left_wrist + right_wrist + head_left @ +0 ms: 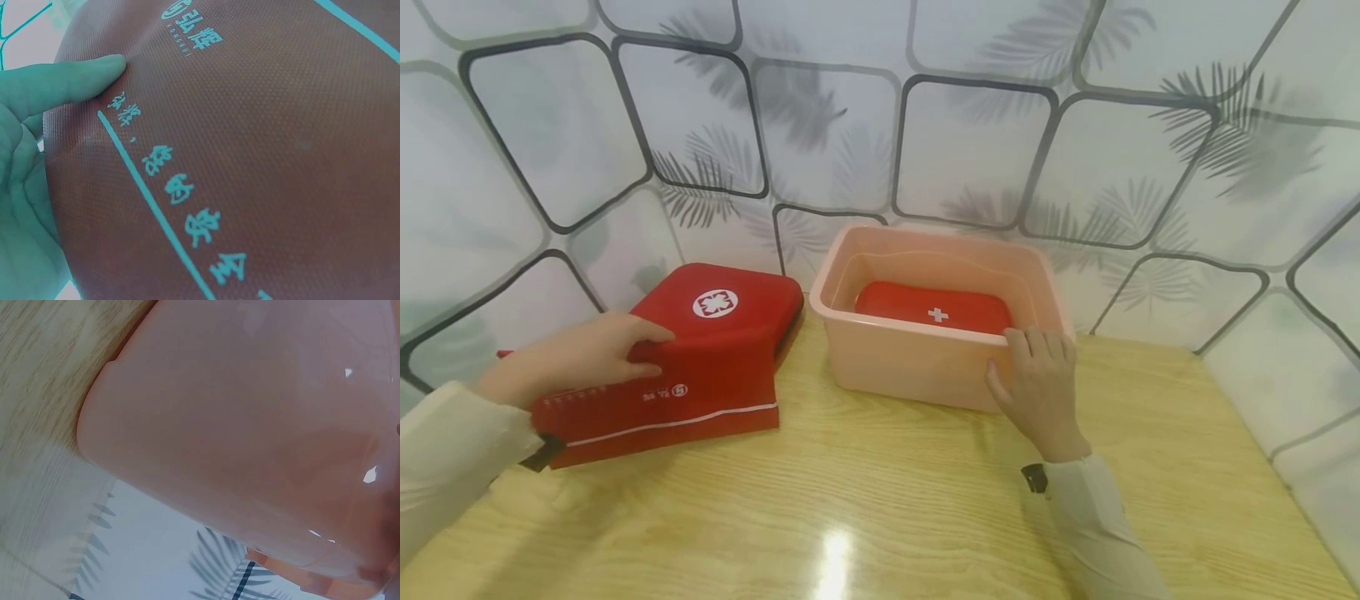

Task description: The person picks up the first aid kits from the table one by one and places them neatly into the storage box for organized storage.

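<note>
My left hand (591, 354) pinches the upper edge of a red cloth bag (730, 379) with white print and a white stripe. In the left wrist view, the thumb (94, 75) presses the bag's printed face (281, 144) while the other fingers are mostly hidden behind it. Right behind the bag lies a red zip case (752, 296) with a round white emblem. My right hand (1041, 392) grips the near rim of a pink plastic bin (895, 358) at its right corner, fingers over the edge and thumb outside. Inside the bin rests a red pouch (887, 304) with a white cross.
Everything stands on a light wooden table (880, 475), with the bin near its back edge. A patterned wall (977, 158) with leaf prints rises right behind. In the right wrist view, the bin's outer wall (237, 425) fills most of the picture.
</note>
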Demonstrator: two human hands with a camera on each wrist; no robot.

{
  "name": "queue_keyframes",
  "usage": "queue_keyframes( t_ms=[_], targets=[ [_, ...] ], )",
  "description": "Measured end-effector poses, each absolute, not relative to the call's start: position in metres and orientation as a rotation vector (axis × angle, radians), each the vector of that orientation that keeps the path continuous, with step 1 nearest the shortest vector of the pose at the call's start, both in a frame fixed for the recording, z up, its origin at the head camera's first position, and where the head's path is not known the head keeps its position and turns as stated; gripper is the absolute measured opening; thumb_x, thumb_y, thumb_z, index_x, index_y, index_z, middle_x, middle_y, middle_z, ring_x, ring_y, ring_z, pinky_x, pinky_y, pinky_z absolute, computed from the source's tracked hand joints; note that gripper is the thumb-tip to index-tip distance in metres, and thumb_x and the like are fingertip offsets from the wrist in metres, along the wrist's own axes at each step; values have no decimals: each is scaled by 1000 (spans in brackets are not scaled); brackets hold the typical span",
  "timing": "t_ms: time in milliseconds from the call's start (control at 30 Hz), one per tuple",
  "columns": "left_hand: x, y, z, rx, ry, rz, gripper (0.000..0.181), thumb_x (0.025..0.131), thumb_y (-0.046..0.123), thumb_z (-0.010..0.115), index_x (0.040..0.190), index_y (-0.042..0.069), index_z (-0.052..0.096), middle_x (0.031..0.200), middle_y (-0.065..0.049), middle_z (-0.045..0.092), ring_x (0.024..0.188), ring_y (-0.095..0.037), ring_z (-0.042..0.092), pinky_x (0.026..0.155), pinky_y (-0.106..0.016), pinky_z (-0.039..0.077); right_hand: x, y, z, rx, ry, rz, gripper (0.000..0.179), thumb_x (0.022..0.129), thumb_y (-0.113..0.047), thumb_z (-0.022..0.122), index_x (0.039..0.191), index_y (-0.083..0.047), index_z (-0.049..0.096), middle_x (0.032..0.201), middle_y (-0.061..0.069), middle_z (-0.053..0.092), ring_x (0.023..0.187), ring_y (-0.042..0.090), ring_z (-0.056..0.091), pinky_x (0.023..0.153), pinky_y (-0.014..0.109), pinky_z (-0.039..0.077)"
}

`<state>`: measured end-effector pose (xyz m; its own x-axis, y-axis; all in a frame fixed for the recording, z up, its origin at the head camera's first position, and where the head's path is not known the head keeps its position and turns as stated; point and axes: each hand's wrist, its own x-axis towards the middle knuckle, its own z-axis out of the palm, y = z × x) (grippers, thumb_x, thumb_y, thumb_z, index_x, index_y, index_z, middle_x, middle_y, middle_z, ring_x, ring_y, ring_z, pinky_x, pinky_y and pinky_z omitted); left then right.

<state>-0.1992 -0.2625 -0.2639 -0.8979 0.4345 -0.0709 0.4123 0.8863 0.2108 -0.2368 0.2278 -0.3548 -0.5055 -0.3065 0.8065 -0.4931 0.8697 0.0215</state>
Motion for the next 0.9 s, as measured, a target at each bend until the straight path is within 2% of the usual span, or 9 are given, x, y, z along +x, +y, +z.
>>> queue_keyframes(
  t_ms=[267,433,667,900],
  targets=[
    [-209,-261,-239,622,2989,153,49,75,18,77,119,3,62,101,-5,68,88,-18,60,76,-43,54,-234,229,-354,574,-2145,255,34,82,-27,50,98,3,53,81,17,49,75,37,42,76,49,32],
    [-214,-254,-216,637,3000,157,42,77,14,74,116,6,63,96,-3,69,84,-17,61,76,-44,54,-233,230,-354,576,-2146,264,33,81,-26,52,97,2,53,81,17,49,76,36,42,76,49,32],
    [-220,-243,-184,666,3036,139,28,78,10,71,106,12,66,91,1,68,82,-15,61,77,-41,52,-233,230,-353,580,-2137,269,33,81,-26,51,97,3,53,81,17,49,76,37,42,77,50,32],
    [-231,-228,-156,673,3045,63,43,80,12,70,121,5,61,98,-9,70,84,-19,65,80,-45,53,-233,230,-352,591,-2139,278,34,82,-27,50,98,3,53,81,17,49,76,37,41,78,50,32]
  ],
)
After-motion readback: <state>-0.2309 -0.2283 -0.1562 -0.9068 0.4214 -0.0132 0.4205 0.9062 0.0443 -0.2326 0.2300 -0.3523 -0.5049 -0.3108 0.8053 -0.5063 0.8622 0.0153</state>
